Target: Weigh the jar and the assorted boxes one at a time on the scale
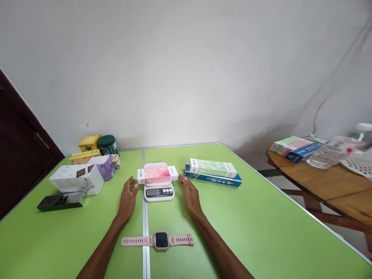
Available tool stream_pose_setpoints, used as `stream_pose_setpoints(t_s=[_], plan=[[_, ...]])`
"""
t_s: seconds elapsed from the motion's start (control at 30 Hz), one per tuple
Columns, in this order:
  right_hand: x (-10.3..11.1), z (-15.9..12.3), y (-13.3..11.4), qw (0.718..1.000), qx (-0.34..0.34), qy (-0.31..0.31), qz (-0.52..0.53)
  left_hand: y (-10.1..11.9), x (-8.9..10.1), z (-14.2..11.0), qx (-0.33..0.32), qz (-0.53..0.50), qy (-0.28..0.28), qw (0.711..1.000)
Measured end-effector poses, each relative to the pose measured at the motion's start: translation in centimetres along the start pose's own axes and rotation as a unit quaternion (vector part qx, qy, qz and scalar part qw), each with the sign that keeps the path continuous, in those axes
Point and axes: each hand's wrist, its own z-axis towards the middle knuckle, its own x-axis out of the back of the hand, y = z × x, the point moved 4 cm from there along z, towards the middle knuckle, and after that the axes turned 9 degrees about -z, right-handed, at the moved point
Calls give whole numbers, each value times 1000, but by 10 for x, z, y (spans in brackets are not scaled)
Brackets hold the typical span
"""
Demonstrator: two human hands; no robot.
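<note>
A pink and white toothpaste box (157, 174) lies crosswise on the pan of a white kitchen scale (159, 192), its ends reaching past the pan. My left hand (128, 198) rests left of the scale, fingers stretched out, holding nothing. On the other side my right hand (190, 195) has its fingers extended close to the box's right end; whether they touch it I cannot tell. Nearer to me a pink smartwatch (161, 240) lies flat with its strap spread out. Right of the scale, a pale green box (213, 167) sits on a blue box (215, 179).
On the left of the green table (261, 240) stand a white box (78, 178), a black box (61, 201), a purple box (105, 166), yellow boxes (89, 143) and a green canister (108, 145). A wooden side table (328, 182) holds more boxes and a plastic bottle (329, 153).
</note>
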Motion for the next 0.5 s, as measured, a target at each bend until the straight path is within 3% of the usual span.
stream_pose_setpoints(t_s=[0.13,0.3,0.4,0.5], plan=[[-3,-1,-2,999,8,-11,-36,5,-17,-17,-51,17,17,998],[-6,-3,-2,995,-33,-50,-83,10,-37,-27,-53,20,-55,997],[-3,-10,-12,989,-56,-67,-123,16,-32,-31,-42,-2,-62,997],[-2,-25,-32,987,-54,-52,-144,30,-18,-38,-61,-29,-34,997]])
